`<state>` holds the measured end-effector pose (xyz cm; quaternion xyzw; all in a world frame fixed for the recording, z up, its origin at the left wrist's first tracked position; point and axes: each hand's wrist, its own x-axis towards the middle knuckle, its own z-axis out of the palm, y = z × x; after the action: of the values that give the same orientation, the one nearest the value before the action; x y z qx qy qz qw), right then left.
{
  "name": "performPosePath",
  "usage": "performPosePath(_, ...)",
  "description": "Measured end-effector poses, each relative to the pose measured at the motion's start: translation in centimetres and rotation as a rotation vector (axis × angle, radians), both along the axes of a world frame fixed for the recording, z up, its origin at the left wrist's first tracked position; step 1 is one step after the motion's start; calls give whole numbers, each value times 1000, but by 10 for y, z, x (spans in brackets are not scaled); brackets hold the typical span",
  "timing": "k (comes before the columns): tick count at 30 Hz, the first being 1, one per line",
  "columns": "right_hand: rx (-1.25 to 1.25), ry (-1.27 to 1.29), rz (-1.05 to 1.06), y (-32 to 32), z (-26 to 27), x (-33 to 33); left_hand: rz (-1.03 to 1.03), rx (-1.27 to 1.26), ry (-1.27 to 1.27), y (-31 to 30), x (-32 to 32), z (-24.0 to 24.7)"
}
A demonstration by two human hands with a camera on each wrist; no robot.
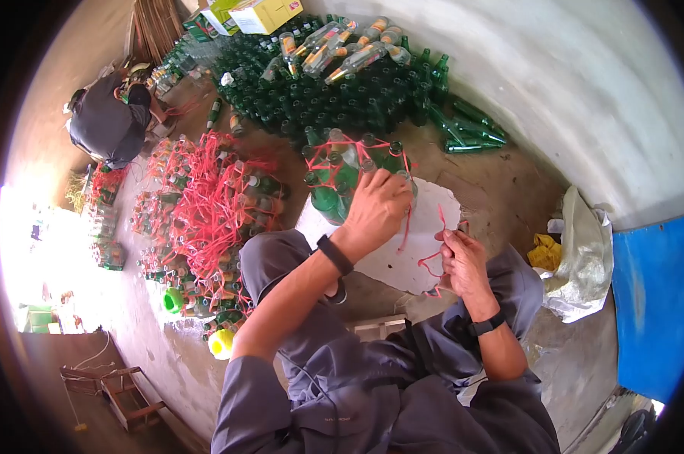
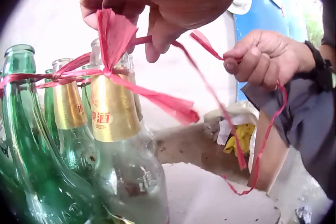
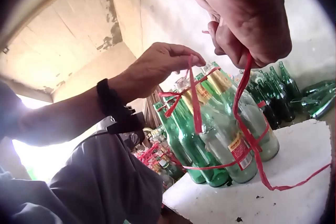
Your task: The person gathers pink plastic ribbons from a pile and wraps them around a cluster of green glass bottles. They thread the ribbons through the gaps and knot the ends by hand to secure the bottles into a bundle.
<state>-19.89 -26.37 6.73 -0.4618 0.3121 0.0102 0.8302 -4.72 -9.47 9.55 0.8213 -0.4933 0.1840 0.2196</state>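
Note:
A bundle of green and clear bottles (image 1: pixel 325 198) stands on a white board (image 1: pixel 372 266), red strap wound around the necks. My left hand (image 1: pixel 377 203) is at the necks on the bundle's near right side, pinching red strap (image 2: pixel 142 40) beside a gold-labelled bottle (image 2: pixel 113 109). A knot with splayed ends sits at that bottle's neck in the left wrist view. To the right of the bundle, my right hand (image 1: pixel 464 261) grips a length of red strap (image 3: pixel 242 103), its fingers curled, a loose tail hanging below. The right wrist view shows another strap around the bundle's lower part.
Many strapped bottles (image 1: pixel 198 204) stand at the left, with a mass of green bottles (image 1: pixel 319 98) behind. Loose bottles (image 1: pixel 470 132) lie at the back right. A white sack (image 1: pixel 584 265) and blue panel (image 1: pixel 654 303) are at the right. Another person (image 1: pixel 109 121) crouches at the far left.

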Motion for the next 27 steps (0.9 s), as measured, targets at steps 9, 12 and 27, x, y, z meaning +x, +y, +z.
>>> performPosePath(9,-86,-11,71,15,12,19,6,-229,587,18,-5,19)
performPosePath(12,-116,-40,72,19,21,31,28,-239,697,20,-12,37)
performPosePath(27,-155,-145,-63,20,22,57,-26,-131,436,16,-45,1)
